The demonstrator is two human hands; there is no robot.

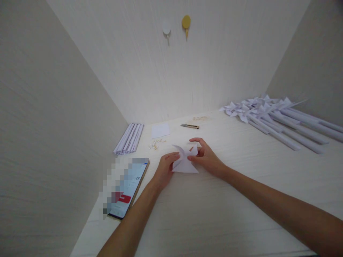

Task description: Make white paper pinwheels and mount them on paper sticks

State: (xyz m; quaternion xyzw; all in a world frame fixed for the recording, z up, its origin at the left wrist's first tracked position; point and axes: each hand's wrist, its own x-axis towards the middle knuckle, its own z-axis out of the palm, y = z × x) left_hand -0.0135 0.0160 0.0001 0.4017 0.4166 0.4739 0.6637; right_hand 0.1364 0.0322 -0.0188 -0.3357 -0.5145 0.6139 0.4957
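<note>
A white paper pinwheel piece (185, 165), partly folded with its corners curling up, is held between both hands just above the table. My left hand (166, 167) pinches its left side between thumb and fingers. On the right side, my right hand (205, 157) grips a curled flap, its index finger arched above the paper. Beyond the hands lie small thread snips (190, 126) and a flat white paper sheet (160, 130). Several small pale pins or fasteners (157, 144) are scattered left of the paper; their exact kind is too small to tell.
Rolled white paper sticks (129, 138) lie bundled at the left back. A phone (130, 189) with its screen lit rests beside my left forearm. Finished paper pinwheels on sticks (270, 114) are piled at the right. Two hooks, one yellow (186, 22) and one white (166, 28), are on the wall.
</note>
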